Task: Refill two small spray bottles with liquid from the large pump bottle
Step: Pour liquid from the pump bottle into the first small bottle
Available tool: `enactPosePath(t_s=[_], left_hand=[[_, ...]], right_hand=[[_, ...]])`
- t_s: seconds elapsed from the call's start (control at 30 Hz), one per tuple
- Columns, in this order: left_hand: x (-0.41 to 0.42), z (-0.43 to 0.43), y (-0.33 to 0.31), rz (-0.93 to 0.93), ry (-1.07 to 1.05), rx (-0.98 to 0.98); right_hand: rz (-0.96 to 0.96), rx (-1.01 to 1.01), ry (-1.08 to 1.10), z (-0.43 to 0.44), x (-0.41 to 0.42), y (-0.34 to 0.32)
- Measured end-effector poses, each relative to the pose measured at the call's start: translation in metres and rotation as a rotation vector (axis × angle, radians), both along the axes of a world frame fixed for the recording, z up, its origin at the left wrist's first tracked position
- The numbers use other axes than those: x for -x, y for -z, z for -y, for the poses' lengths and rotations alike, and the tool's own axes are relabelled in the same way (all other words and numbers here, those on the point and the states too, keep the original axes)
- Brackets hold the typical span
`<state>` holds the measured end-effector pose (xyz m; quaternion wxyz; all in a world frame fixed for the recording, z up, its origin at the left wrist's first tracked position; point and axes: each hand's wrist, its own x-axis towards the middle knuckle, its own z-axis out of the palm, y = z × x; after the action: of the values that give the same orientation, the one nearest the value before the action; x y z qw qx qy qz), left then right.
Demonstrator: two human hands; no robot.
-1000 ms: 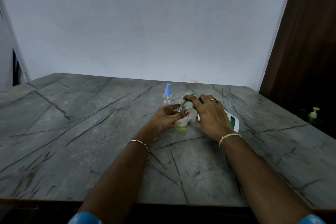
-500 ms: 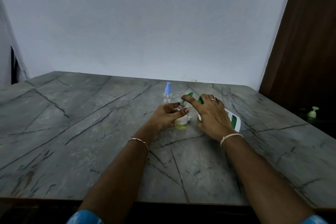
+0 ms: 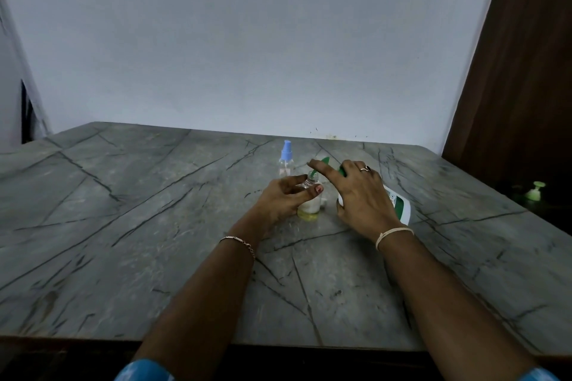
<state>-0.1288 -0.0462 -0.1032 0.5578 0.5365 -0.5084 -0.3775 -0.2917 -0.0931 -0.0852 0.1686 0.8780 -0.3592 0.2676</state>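
Head view: left hand [image 3: 280,199] pinches neck of open spray bottle [image 3: 309,201]; right hand [image 3: 359,195] wraps pump bottle [image 3: 397,202], forefinger extended onto green pump head [image 3: 325,161].

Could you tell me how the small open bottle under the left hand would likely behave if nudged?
The small open bottle looks narrow and light, so probably tippy. With no cap visible, a tip would likely spill. The left hand steadying it should help.

Dim, flat, bluish light; no glare. Soft faint shadows on table [image 3: 154,210]. Wide-angle bowing toward frame edges; slight blur along table's near edge.
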Motion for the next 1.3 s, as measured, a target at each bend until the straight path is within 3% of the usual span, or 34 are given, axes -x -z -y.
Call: enactPosePath(t_s=[1.3], left_hand=[[0.004,-0.011,-0.006,-0.039,0.063,0.064]], right_hand=[[0.016,0.012,0.032,0.000,-0.001,0.000]])
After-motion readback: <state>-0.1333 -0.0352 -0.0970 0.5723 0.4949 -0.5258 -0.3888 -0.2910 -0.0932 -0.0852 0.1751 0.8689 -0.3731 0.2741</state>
